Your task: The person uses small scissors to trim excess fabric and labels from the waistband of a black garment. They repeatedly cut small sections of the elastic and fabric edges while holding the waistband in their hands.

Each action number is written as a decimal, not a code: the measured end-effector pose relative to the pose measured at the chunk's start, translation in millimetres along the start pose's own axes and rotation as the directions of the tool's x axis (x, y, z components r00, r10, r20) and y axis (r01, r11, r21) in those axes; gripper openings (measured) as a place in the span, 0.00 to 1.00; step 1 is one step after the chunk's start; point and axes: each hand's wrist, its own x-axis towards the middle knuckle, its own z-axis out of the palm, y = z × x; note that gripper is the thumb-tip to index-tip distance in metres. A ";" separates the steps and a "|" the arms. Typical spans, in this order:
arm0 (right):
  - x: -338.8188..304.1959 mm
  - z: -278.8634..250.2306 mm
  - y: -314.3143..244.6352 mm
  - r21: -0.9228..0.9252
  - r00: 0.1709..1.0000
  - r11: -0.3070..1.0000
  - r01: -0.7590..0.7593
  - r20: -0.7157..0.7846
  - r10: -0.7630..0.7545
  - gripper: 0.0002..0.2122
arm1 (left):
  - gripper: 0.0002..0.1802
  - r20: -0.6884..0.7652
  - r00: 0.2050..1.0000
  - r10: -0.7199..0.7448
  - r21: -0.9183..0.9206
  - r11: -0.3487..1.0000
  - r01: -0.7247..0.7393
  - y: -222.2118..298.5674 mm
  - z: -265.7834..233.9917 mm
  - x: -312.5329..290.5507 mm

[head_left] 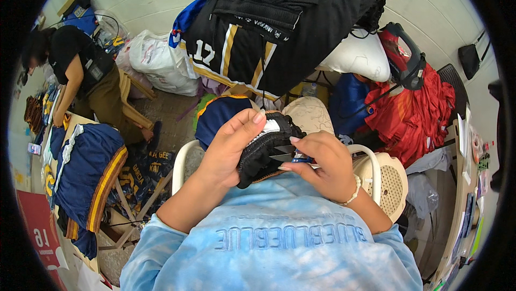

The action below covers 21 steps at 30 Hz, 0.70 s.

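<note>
Light-blue tie-dyed shirt (pixel 290 258), worn by the person, lies nearest the camera, below the bunched black cloth garment (pixel 257 161). Left hand (pixel 226 143) is clamped on the left side of the bunched garment, thumb uppermost, next to its white rectangular label (pixel 272 125). Right hand (pixel 325 164) is clamped on small blue-and-silver metal snips (pixel 303 158) at the garment's right side. The snip blades stand apart and point toward the garment; whether they touch the cloth cannot be determined. Above the bunched garment hangs a large black garment with gold-and-white stripes (pixel 247 38). Well to its right, a red-and-grey iron (pixel 404 57) rests by crumpled red fabric (pixel 416 119). Well to its left lies a navy garment with gold-striped edging (pixel 88 164); beyond, a co-worker in a black top (pixel 78 57) leans forward.
</note>
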 end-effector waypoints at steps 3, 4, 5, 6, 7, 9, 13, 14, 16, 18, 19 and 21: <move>2.7 0.8 -4.2 0.004 0.999 0.999 0.034 -0.033 -0.034 0.21 | 0.13 0.012 1.000 -0.016 -0.004 1.000 0.016 0.1 1.0 -1.2; 4.0 1.3 -5.1 0.011 0.998 0.999 0.042 -0.037 -0.042 0.21 | 0.13 0.021 1.000 -0.023 -0.008 1.000 0.023 0.2 1.1 -1.3; 5.2 1.8 -5.9 0.018 0.998 0.999 0.050 -0.041 -0.049 0.21 | 0.13 0.029 0.999 -0.030 -0.012 0.999 0.030 0.1 1.1 -1.5; 5.9 1.8 -6.9 0.026 0.997 0.998 0.058 -0.046 -0.057 0.20 | 0.13 0.029 0.999 -0.031 -0.007 0.999 0.032 -0.3 1.2 -1.7; 6.1 1.5 -8.0 0.021 0.999 0.999 0.043 -0.034 -0.042 0.20 | 0.12 0.028 0.999 -0.032 -0.001 0.999 0.032 -0.6 1.2 -1.7; 5.7 0.8 -9.8 0.011 1.000 1.000 0.014 -0.009 -0.014 0.20 | 0.12 0.034 0.999 -0.026 0.001 1.000 0.026 -1.0 0.9 -1.5; 5.3 1.2 -10.9 -0.006 1.000 1.000 0.021 -0.015 -0.021 0.19 | 0.10 0.020 0.999 -0.036 0.004 0.999 0.036 -1.6 0.6 -2.9; 5.6 1.5 -10.8 -0.008 0.999 1.000 0.027 -0.020 -0.028 0.18 | 0.10 0.023 0.999 -0.042 -0.003 0.999 0.042 -1.5 0.9 -3.1; 6.0 1.2 -11.0 -0.021 0.999 0.999 0.041 -0.020 -0.041 0.18 | 0.10 -0.001 0.999 -0.040 0.013 0.999 0.040 -1.7 2.3 -3.5; 6.2 -0.4 -11.2 -0.047 0.999 0.998 0.036 0.011 -0.035 0.16 | 0.09 -0.023 0.999 -0.038 0.023 0.999 0.038 -1.2 4.6 -3.5; 5.9 -1.6 -11.8 0.002 1.000 1.000 0.000 -0.005 0.000 0.15 | 0.09 -0.043 0.998 -0.039 0.032 0.999 0.040 -0.9 6.1 -4.0; 5.0 -4.1 -13.1 0.091 0.991 0.987 -0.131 0.028 0.129 0.14 | 0.09 -0.056 0.998 -0.024 0.069 0.997 0.028 0.3 9.5 -4.7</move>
